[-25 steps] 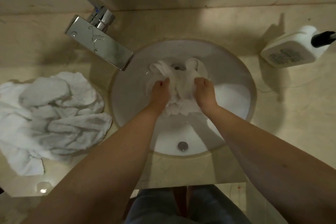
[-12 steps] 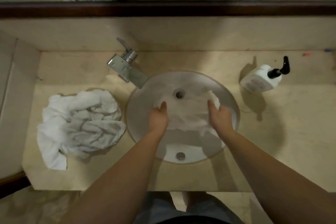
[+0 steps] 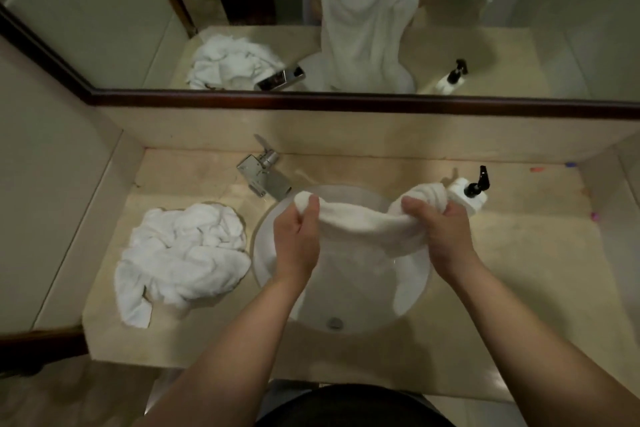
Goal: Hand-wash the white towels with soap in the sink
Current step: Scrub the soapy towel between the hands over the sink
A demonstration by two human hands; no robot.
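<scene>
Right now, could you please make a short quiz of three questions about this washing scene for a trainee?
1. True or false: both hands grip the same white terry towel stretched above the round white sink basin.
2. Which side of the basin holds the crumpled pile of white towels? A) the person's left B) the person's right
3. Fill in: the white soap bottle with a black pump stands just beyond the ____ hand.

Key:
1. True: the left hand and the right hand each hold one end.
2. A
3. right
</scene>
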